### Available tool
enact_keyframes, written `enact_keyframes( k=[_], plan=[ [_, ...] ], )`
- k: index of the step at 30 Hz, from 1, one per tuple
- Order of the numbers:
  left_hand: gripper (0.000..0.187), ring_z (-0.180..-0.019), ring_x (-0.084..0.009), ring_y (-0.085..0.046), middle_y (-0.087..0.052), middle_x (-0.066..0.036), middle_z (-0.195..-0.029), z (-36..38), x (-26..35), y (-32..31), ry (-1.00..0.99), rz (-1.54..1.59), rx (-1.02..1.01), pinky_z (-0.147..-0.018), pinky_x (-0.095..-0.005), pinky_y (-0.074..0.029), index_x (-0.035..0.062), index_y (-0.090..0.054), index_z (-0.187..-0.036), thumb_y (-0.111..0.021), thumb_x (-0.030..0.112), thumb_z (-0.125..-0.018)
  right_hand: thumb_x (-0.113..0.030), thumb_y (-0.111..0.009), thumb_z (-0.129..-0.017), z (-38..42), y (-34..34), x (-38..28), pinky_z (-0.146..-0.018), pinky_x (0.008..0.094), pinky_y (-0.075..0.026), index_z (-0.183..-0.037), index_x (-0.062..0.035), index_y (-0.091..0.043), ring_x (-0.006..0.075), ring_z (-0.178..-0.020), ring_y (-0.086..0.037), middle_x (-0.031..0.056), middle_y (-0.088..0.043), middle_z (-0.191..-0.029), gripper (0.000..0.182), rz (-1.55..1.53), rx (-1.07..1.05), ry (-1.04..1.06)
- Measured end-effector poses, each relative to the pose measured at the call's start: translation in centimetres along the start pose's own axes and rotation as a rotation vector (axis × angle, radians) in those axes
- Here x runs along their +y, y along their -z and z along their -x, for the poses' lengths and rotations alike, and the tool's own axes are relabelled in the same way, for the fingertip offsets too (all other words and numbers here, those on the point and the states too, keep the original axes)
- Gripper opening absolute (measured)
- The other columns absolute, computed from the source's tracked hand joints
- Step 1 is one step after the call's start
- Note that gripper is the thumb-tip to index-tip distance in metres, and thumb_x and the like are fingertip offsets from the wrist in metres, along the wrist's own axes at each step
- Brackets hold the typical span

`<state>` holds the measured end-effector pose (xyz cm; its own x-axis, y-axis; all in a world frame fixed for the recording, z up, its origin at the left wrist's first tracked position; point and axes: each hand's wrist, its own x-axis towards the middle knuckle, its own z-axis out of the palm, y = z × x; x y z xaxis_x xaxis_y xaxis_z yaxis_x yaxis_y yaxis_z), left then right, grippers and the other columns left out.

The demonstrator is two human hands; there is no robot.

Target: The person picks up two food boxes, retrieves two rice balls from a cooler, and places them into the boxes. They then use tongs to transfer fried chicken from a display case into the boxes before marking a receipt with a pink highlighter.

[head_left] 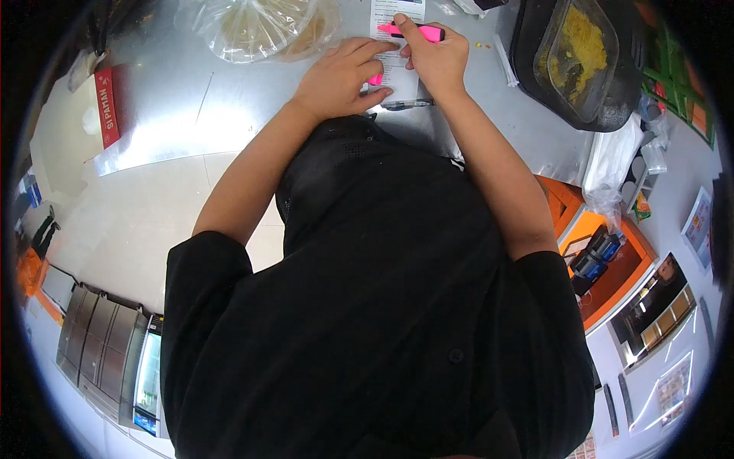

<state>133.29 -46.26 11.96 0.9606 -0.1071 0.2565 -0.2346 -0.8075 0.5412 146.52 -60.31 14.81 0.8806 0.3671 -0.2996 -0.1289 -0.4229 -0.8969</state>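
Note:
My right hand grips a pink highlighter with a black band, its pink tip pointing left over a long printed paper slip. My left hand rests at the slip's left side, fingers bent, with a small pink cap held between thumb and fingers. Below both hands a pen lies across the slip's near end, close to the table edge. The slip's middle is partly hidden by my hands.
A clear plastic bag with pale contents lies at upper left on the metal table. A black tray holds a clear container with yellow crumbs at right. A red box stands far left.

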Motion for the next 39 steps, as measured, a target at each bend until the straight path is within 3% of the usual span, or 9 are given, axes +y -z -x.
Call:
enact_keyframes(
  k=[3, 5, 19, 24, 27, 30, 33, 36, 39],
  plan=[
    [0.031, -0.129, -0.0298, -0.054, -0.06, -0.006, -0.142, 0.0, 0.0, 0.0, -0.004, 0.016, 0.007, -0.102, -0.0452, -0.048, 0.0059, -0.065, -0.086, -0.075, 0.035, -0.088, -0.038, -0.084, -0.088, 0.1, 0.0, 0.0, -0.046, 0.027, -0.047, -0.073, 0.0001, -0.071, 0.0112, -0.047, -0.059, 0.0078, -0.067, -0.06, 0.043, -0.005, 0.03, 0.004],
    [0.03, -0.13, -0.0309, -0.054, -0.061, -0.006, -0.142, 0.0, 0.0, -0.1, 0.02, 0.05, -0.009, -0.109, -0.0468, -0.044, 0.006, -0.063, -0.084, -0.078, 0.033, -0.088, -0.038, -0.084, -0.088, 0.2, 0.1, -0.1, -0.046, 0.0272, -0.048, -0.073, 0.0004, -0.071, 0.0114, -0.047, -0.06, 0.0082, -0.068, -0.06, 0.043, 0.016, 0.046, 0.007],
    [0.033, -0.127, -0.03, -0.056, -0.061, -0.004, -0.144, -0.2, 0.2, 0.2, 0.029, 0.061, -0.023, -0.107, -0.0445, -0.045, 0.0058, -0.061, -0.08, -0.078, 0.034, -0.087, -0.035, -0.082, -0.089, -0.3, 1.7, 0.5, -0.046, 0.027, -0.049, -0.075, 0.0021, -0.071, 0.0131, -0.047, -0.062, 0.0118, -0.07, -0.063, 0.041, 0.069, 0.09, 0.013],
    [0.035, -0.129, -0.03, -0.055, -0.06, -0.003, -0.147, -0.2, 0.3, 0.2, 0.039, 0.059, -0.027, -0.107, -0.0453, -0.045, 0.0058, -0.061, -0.079, -0.078, 0.036, -0.087, -0.024, -0.079, -0.094, -0.3, 1.4, 1.3, -0.049, 0.0255, -0.05, -0.1, 0.0038, -0.072, 0.0145, -0.058, -0.067, 0.0133, -0.074, -0.08, 0.029, -0.352, 0.091, 0.04],
    [0.036, -0.131, -0.0299, -0.055, -0.06, -0.003, -0.147, -0.3, 0.5, 0.0, 0.023, 0.029, 0.006, -0.108, -0.0462, -0.045, 0.0058, -0.061, -0.08, -0.077, 0.037, -0.088, -0.016, -0.079, -0.093, 0.4, 1.2, 1.3, -0.053, 0.0251, -0.052, -0.107, 0.0041, -0.071, 0.014, -0.063, -0.068, 0.013, -0.075, -0.085, 0.026, -0.445, 0.02, 0.114],
    [0.037, -0.132, -0.03, -0.054, -0.059, -0.004, -0.148, -0.3, 0.5, 0.2, 0.028, 0.026, -0.011, -0.109, -0.0467, -0.045, 0.0059, -0.062, -0.081, -0.077, 0.038, -0.089, -0.01, -0.079, -0.092, 0.6, 1.7, 1.6, -0.056, 0.0251, -0.054, -0.108, 0.0043, -0.071, 0.0139, -0.066, -0.069, 0.0124, -0.075, -0.085, 0.023, -0.279, 0.025, 0.101],
    [0.036, -0.133, -0.0302, -0.054, -0.059, -0.004, -0.149, -0.3, 0.4, 0.1, 0.021, 0.019, -0.017, -0.109, -0.0468, -0.045, 0.0061, -0.062, -0.082, -0.078, 0.038, -0.088, -0.008, -0.08, -0.09, 0.8, 2.0, 2.2, -0.057, 0.026, -0.056, -0.099, 0.0027, -0.069, 0.012, -0.066, -0.068, 0.0105, -0.073, -0.084, 0.019, -0.281, 0.015, 0.104],
    [0.036, -0.133, -0.0301, -0.054, -0.059, -0.005, -0.148, -0.3, 0.2, 0.0, 0.005, 0.017, -0.017, -0.109, -0.0464, -0.045, 0.0061, -0.062, -0.082, -0.078, 0.037, -0.088, -0.009, -0.079, -0.09, 1.4, 1.7, 2.8, -0.058, 0.0267, -0.057, -0.102, 0.0031, -0.067, 0.0134, -0.068, -0.07, 0.0113, -0.074, -0.085, 0.021, -0.367, -0.036, 0.078],
    [0.035, -0.126, -0.0285, -0.056, -0.06, -0.005, -0.145, -0.2, 0.3, 0.0, -0.033, 0.001, 0.048, -0.1, -0.0437, -0.05, 0.0059, -0.062, -0.078, -0.076, 0.037, -0.087, -0.008, -0.079, -0.09, 1.5, 1.3, 3.1, -0.06, 0.0277, -0.058, -0.103, 0.0031, -0.066, 0.0145, -0.068, -0.071, 0.0121, -0.074, -0.087, 0.022, -0.359, -0.042, 0.113]
  ],
)
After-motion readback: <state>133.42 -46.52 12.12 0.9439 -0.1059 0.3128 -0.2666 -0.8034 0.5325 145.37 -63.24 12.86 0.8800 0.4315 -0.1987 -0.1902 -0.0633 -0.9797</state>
